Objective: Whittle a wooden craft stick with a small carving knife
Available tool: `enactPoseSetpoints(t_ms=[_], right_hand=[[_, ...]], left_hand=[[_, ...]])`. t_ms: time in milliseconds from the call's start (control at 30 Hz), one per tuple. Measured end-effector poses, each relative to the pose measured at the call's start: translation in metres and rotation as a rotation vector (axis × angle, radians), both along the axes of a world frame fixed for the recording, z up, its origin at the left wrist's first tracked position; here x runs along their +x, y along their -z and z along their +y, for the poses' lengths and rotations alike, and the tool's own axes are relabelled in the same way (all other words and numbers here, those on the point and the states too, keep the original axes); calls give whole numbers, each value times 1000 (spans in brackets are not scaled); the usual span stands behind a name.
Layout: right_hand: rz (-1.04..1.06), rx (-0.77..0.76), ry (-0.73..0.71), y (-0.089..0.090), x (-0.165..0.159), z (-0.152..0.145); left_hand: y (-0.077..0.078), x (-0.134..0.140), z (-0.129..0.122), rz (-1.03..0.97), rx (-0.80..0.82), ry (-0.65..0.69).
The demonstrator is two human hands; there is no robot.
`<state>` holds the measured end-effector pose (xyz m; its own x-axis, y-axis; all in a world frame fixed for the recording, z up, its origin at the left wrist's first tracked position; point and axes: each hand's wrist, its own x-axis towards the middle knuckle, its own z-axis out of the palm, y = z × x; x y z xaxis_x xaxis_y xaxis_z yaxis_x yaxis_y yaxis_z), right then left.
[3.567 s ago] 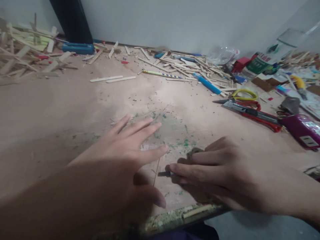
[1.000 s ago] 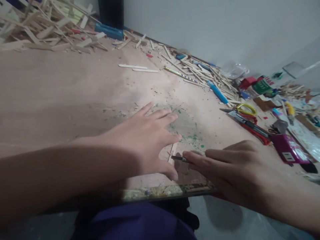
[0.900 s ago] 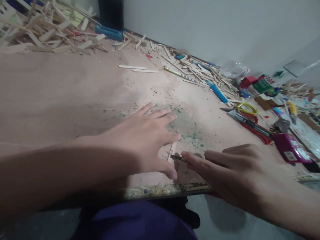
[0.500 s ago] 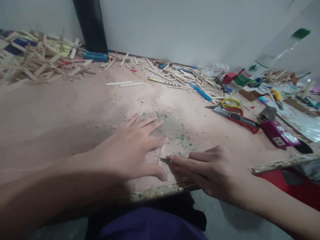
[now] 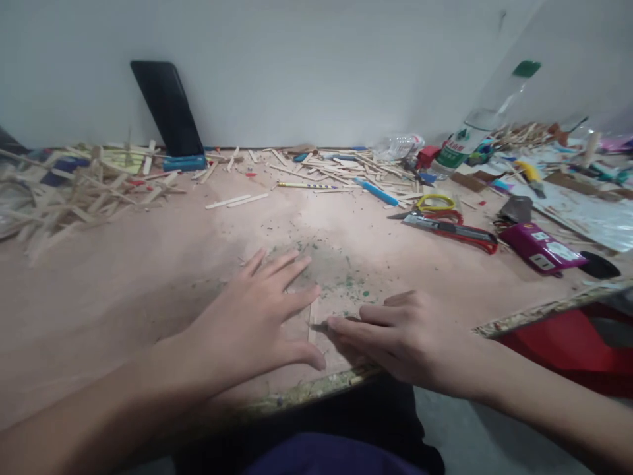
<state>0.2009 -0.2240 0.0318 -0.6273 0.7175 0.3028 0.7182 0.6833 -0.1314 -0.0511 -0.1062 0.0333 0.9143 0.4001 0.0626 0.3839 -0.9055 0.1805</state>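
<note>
My left hand [image 5: 260, 320] lies flat on the tabletop with its fingers spread. Between its index finger and thumb, a thin pale wooden stick [image 5: 312, 315] runs toward the front edge; part of it may be under the hand. My right hand [image 5: 400, 333] is closed on a small dark blade [image 5: 319, 326], pinched by thumb and forefinger. The tip of this blade is at the stick, though I cannot tell how deep it presses. Green specks [image 5: 350, 280] are scattered just beyond both hands.
A box cutter [image 5: 452, 231] and yellow-handled scissors [image 5: 435, 203] lie to the right, near a purple packet [image 5: 539, 247]. Behind are loose wooden sticks [image 5: 341, 165], a blue pen [image 5: 376, 191], a plastic bottle [image 5: 465, 142] and a propped phone [image 5: 168, 109]. A stick structure [image 5: 79, 191] stands left.
The view has tilted up, so more of the wall and phone shows. Both hands keep nearly the same pose, and the blade stays at the stick.
</note>
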Motion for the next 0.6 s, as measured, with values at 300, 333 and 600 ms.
enactPoseSetpoints(t_ms=[300, 333, 600], right_hand=[[149, -79, 67, 6, -5, -2], [157, -96, 73, 5, -5, -2], [160, -175, 68, 2, -12, 3]], left_hand=[[5, -4, -1, -54, 77, 49], [4, -4, 0, -57, 83, 55], [2, -2, 0, -48, 101, 72]])
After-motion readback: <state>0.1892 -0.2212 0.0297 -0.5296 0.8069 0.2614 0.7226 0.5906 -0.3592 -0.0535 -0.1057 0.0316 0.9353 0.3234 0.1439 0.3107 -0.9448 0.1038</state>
